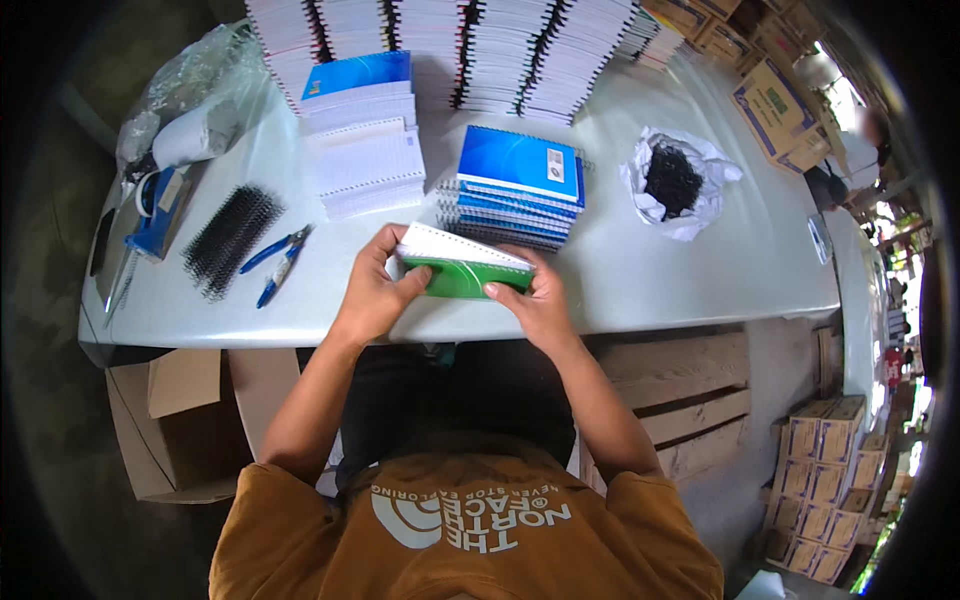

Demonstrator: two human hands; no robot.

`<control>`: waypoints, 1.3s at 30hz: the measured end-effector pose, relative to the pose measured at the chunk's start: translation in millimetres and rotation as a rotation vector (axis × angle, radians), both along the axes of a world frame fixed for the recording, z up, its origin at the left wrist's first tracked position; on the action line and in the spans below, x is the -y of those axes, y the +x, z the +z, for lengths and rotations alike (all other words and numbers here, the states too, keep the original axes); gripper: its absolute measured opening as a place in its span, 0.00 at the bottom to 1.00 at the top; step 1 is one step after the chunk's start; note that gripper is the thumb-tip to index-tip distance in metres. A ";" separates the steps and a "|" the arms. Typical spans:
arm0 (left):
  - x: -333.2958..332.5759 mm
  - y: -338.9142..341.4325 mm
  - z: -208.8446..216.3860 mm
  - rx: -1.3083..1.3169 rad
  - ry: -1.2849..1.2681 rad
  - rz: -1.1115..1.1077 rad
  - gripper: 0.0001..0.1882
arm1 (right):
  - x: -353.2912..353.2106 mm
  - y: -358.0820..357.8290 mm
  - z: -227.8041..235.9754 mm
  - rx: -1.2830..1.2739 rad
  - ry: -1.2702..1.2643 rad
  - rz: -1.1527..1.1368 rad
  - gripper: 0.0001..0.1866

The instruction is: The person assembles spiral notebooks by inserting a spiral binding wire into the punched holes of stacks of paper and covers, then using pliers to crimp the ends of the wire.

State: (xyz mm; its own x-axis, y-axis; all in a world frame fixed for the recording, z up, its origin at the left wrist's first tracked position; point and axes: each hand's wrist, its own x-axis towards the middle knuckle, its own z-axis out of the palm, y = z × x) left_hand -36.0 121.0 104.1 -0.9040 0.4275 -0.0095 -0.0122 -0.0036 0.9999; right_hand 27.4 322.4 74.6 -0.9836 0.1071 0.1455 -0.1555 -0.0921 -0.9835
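Observation:
Between both hands, above the table's near edge, is a notebook [466, 281] with a green cover and white pages punched along the upper edge. My left hand [378, 289] is closed on its left end, thumb on the green cover. At the right end my right hand [537, 300] grips it the same way. Just beyond stands a stack of blue spiral notebooks [512, 165]. Left of that stack rises a pile of white punched page blocks [365, 165], with a blue cover [360, 74] on the part behind.
Black spiral coils [232, 240], pliers [268, 252] and a blue tape dispenser [160, 215] lie on the left. A white bag of black bits [672, 182] sits right. Tall stacks of bound pages [430, 55] line the back. An open carton [185, 440] stands below the table.

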 end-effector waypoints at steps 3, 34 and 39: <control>-0.2 -1.1 -19.9 -0.015 0.105 -0.001 0.17 | -4.2 -14.2 -6.0 -0.013 -0.077 0.042 0.13; 101.8 -50.6 34.5 -0.455 -0.819 0.241 0.14 | 27.0 -35.2 2.3 -0.033 0.128 0.182 0.16; 71.9 -26.4 28.2 -0.164 -0.525 -0.091 0.22 | 29.4 -35.0 -3.2 -0.078 0.129 0.153 0.16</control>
